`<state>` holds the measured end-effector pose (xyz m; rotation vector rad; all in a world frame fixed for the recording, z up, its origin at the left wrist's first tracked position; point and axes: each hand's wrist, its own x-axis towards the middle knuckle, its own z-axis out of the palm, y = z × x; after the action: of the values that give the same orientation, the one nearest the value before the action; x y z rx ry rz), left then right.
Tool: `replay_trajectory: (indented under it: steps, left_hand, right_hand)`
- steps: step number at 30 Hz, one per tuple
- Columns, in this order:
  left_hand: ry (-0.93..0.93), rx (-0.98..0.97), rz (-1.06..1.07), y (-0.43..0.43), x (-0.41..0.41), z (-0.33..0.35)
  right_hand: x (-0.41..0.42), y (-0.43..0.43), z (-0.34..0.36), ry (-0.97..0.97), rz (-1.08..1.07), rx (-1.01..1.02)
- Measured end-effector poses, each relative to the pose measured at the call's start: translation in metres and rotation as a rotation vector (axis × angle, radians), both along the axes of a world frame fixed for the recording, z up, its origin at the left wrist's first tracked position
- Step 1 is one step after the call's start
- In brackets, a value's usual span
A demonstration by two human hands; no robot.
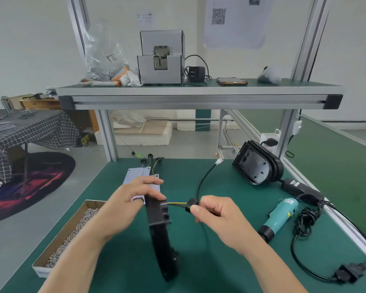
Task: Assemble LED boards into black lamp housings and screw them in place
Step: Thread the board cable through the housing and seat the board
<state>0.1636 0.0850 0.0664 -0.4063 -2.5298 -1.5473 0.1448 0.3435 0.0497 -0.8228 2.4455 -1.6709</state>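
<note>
A black lamp housing (161, 235) stands on edge in the middle of the green bench, its far end gripped by my left hand (127, 206). Yellow and blue wires (176, 203) run out of that end to a black grommet (191, 205), which my right hand (215, 212) pinches between thumb and fingers. From the grommet a black cable (203, 180) curves away to a white connector (218, 161). Behind my left hand lie white LED boards (135, 175) with wired black grommets (150, 158). A stack of black housings (256, 163) leans at the back right.
A cardboard tray of screws (72, 233) sits at the left front. A teal electric screwdriver (280, 216) lies on the right with its black power supply (300, 188) and coiled cord (306, 220). The shelf (199, 89) above carries a screw feeder (161, 58), a bag of screws and a phone.
</note>
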Motion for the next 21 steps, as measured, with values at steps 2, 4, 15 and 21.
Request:
replay_trajectory:
  steps: [2,4,15,21]
  left_hand:
    - [0.098,0.099,0.038,0.015,0.012,0.0]
    - [0.086,0.248,0.042,0.03,0.022,-0.002]
    - [0.042,-0.345,-0.137,0.049,0.015,0.03]
    - [0.034,-0.354,-0.091,0.055,0.013,0.034]
  right_hand:
    - [0.003,-0.003,0.004,0.033,0.043,0.062]
    - [0.005,-0.005,0.009,0.073,0.076,0.143]
    - [0.009,-0.003,0.028,0.424,0.028,0.411]
    - [0.003,0.004,0.03,0.513,0.022,0.475]
